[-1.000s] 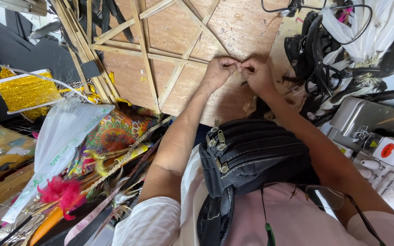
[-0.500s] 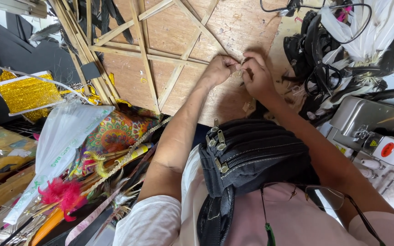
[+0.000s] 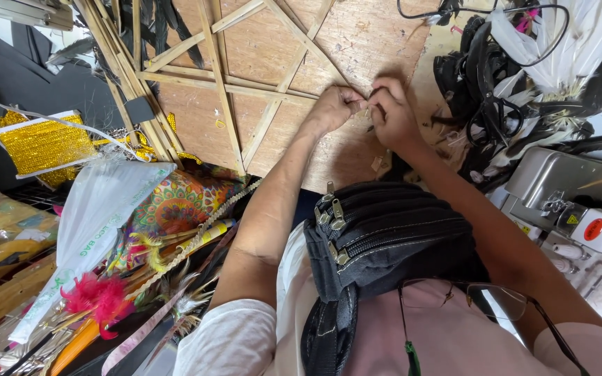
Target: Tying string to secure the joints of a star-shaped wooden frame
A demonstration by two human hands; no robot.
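Left hand [image 3: 332, 108] and right hand [image 3: 390, 111] pressed together, knuckles touching, fingertips of both grips closed on a very small piece at the meeting point of thin bamboo strips [image 3: 301, 52]; the piece itself too small to tell. Both hands resting on the strip frame [image 3: 221, 87], flat upon a brown plywood board [image 3: 377, 35] at the far middle of the scene. Just beside the right hand, to the right, a heap of black wire loops [image 3: 485, 104] and white feathers [image 3: 573, 49]. Further right and nearer, a grey sewing machine [image 3: 580, 209] with a round red button. Near the body, a black zip bag [image 3: 384, 237] across the chest, with eyeglasses [image 3: 482, 299] hanging lower. To the left of the board, more loose bamboo sticks [image 3: 123, 76] leaning in a bundle, then a roll of gold sequin ribbon [image 3: 36, 143]. Nearer on the left, a white plastic bag [image 3: 99, 216], a colourful patterned cloth [image 3: 179, 202], and pink feathers [image 3: 95, 299].
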